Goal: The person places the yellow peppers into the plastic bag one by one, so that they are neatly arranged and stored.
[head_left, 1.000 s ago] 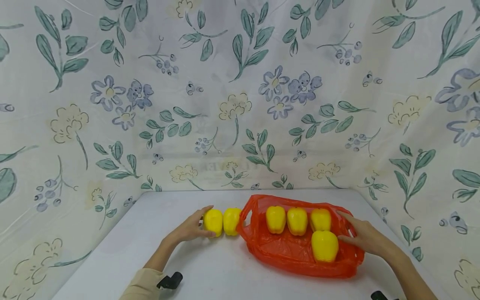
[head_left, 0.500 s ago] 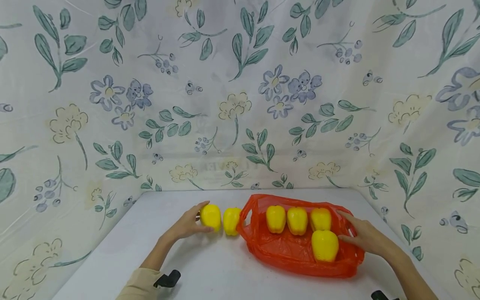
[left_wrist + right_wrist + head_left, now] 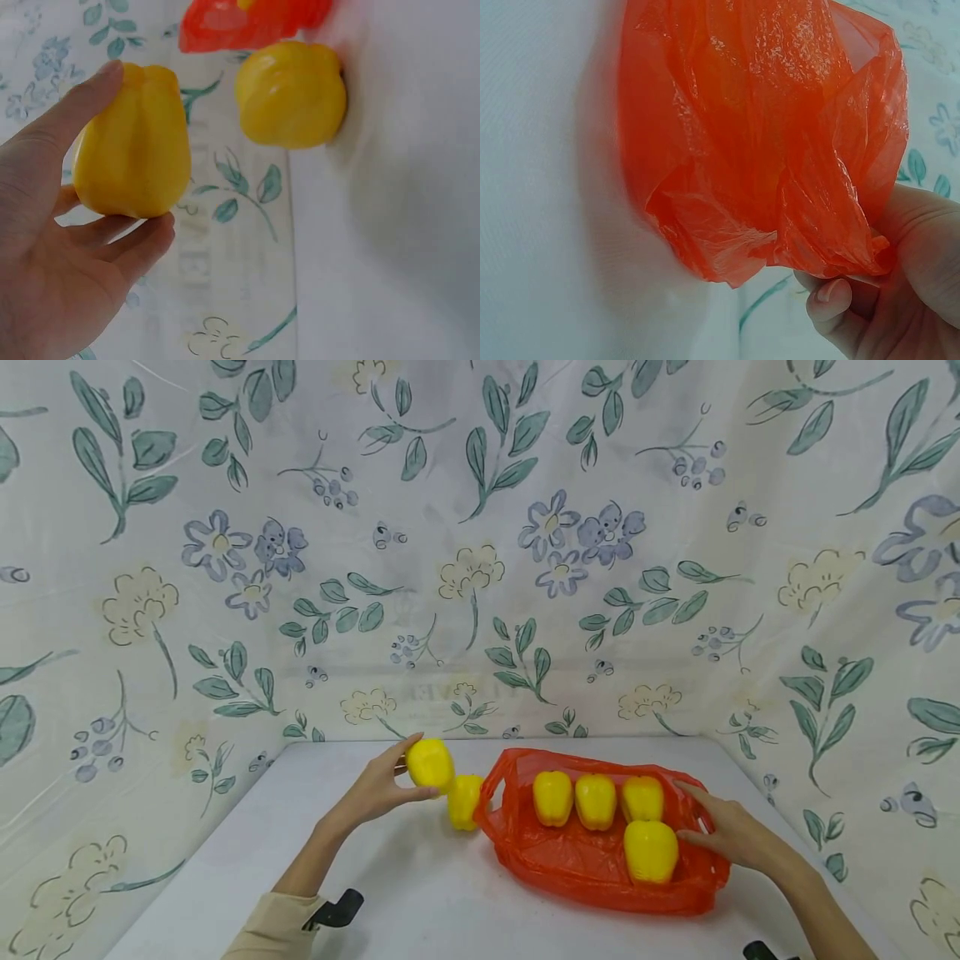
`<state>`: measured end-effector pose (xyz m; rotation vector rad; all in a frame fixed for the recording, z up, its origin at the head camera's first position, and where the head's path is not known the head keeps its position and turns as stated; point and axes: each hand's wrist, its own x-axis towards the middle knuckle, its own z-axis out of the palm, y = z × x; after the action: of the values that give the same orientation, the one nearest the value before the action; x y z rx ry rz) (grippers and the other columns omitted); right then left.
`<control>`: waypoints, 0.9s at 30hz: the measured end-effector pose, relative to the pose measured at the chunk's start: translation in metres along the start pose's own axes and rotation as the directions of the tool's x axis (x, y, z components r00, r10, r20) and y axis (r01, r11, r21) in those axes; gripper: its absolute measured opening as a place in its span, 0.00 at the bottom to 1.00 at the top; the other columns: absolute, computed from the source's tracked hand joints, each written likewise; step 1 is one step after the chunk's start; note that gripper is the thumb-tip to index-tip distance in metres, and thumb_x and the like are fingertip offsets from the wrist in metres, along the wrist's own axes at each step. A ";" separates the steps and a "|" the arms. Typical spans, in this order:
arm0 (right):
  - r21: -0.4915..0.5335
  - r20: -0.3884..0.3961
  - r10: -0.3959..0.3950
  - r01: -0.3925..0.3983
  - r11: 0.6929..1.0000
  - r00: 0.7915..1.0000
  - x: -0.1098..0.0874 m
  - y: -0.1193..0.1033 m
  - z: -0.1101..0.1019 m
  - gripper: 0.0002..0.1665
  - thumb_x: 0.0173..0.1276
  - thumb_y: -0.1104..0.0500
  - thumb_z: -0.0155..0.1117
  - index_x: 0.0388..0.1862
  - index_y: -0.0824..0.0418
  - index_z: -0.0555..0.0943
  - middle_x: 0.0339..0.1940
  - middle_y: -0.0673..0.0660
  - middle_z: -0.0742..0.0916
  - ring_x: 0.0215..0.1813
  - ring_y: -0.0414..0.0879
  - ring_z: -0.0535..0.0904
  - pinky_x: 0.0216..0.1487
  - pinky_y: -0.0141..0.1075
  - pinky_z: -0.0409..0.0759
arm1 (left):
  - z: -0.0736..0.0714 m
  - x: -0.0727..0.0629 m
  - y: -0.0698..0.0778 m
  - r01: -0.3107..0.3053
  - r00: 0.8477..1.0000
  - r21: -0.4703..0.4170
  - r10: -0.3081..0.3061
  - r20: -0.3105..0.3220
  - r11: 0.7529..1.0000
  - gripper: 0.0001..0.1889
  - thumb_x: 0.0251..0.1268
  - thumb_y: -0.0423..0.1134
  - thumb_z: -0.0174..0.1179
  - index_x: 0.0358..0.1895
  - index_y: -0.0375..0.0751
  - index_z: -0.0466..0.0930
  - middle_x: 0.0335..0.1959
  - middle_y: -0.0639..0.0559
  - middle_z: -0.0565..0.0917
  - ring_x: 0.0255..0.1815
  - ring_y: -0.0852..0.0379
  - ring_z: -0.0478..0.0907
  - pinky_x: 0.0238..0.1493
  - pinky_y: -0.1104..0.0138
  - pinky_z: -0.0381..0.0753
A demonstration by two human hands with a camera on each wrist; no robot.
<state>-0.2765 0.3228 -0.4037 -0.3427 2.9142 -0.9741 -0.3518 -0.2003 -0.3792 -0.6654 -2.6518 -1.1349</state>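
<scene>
My left hand (image 3: 375, 792) grips a yellow bell pepper (image 3: 431, 767) above the table. In the left wrist view, thumb and fingers lie on opposite sides of this pepper (image 3: 136, 154). A second yellow bell pepper (image 3: 463, 806) stands on the table beside the bag's left handle. The red plastic bag (image 3: 562, 867) lies with its mouth spread wide, and several yellow bell peppers (image 3: 596, 802) are inside it. My right hand (image 3: 729, 831) holds the bag's right edge. Seen from the right wrist, thin crumpled plastic (image 3: 742, 150) is pinched in the right hand (image 3: 922, 277).
The white table (image 3: 450, 910) runs back to a hanging cloth (image 3: 480, 610) printed with flowers and leaves. Each wrist carries a black mount (image 3: 339, 910). The bag's looped left handle (image 3: 491, 802) stands up close to the loose pepper.
My left hand has lifted its bell pepper off the table, first slightly left, then up and away from me. The right hand and the bag stay where they were.
</scene>
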 end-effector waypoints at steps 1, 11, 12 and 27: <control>0.000 0.000 -0.002 0.002 1.000 1.000 0.000 0.000 0.000 0.53 0.57 0.46 0.74 0.73 0.67 0.60 0.58 0.71 0.80 0.43 0.47 0.82 0.36 0.36 0.87 | 0.000 0.000 0.005 -0.016 1.000 0.004 0.016 -0.007 1.000 0.51 0.47 0.57 0.75 0.75 0.51 0.58 0.72 0.45 0.69 0.65 0.43 0.75 0.63 0.50 0.77; 0.003 -0.004 -0.005 0.005 1.000 1.000 0.000 0.001 0.001 0.52 0.57 0.47 0.74 0.74 0.65 0.60 0.58 0.71 0.81 0.44 0.47 0.83 0.35 0.37 0.87 | 0.001 -0.001 0.054 -0.168 0.986 0.011 0.168 -0.019 0.986 0.49 0.46 0.60 0.74 0.74 0.54 0.61 0.70 0.55 0.71 0.64 0.53 0.76 0.63 0.56 0.78; 0.002 -0.005 -0.005 0.005 1.000 1.000 0.000 0.001 0.001 0.52 0.57 0.47 0.74 0.74 0.65 0.60 0.58 0.70 0.81 0.44 0.47 0.83 0.35 0.37 0.87 | 0.001 0.000 0.059 -0.182 0.983 0.005 0.182 -0.016 0.983 0.49 0.46 0.59 0.74 0.74 0.54 0.61 0.69 0.55 0.72 0.64 0.54 0.76 0.63 0.56 0.78; 0.014 0.007 -0.009 0.009 1.000 1.000 0.000 0.004 0.000 0.51 0.58 0.48 0.73 0.74 0.65 0.59 0.57 0.70 0.81 0.40 0.45 0.82 0.34 0.35 0.87 | 0.031 0.013 0.098 -0.329 0.941 -0.066 0.333 0.060 0.942 0.45 0.48 0.55 0.75 0.71 0.56 0.62 0.64 0.62 0.73 0.61 0.62 0.75 0.61 0.61 0.80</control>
<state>-0.2775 0.3259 -0.4064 -0.3585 2.9009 -0.9923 -0.3167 -0.1144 -0.3333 -1.1312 -2.4415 -1.1058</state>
